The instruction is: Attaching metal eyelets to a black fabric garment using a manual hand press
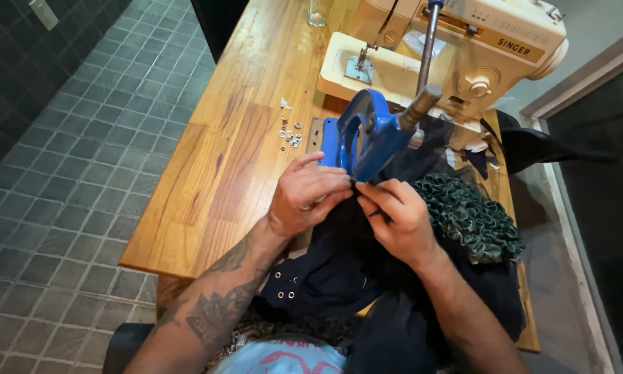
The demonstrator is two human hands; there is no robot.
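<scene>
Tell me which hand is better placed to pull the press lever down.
Probably the right hand. The lever rises on its side of the blue press, while the left hand pinches the dark fabric at the press mouth, farther away.

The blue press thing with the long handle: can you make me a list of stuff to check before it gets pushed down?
1. Dark navy fabric sits under the head of the blue metal hand press: ok, both hands hold it there.
2. Left hand fingers clear of the press mouth: not ok, they are right beside it.
3. Right hand clear: not ok, its grip pinches the fabric just below the press.
4. A small silver eyelet seated in the die: cannot tell, hidden.
5. Spare silver eyelets close by on the wooden table: ok.
6. Grey press handle free to swing: ok, no hand on it.
</scene>
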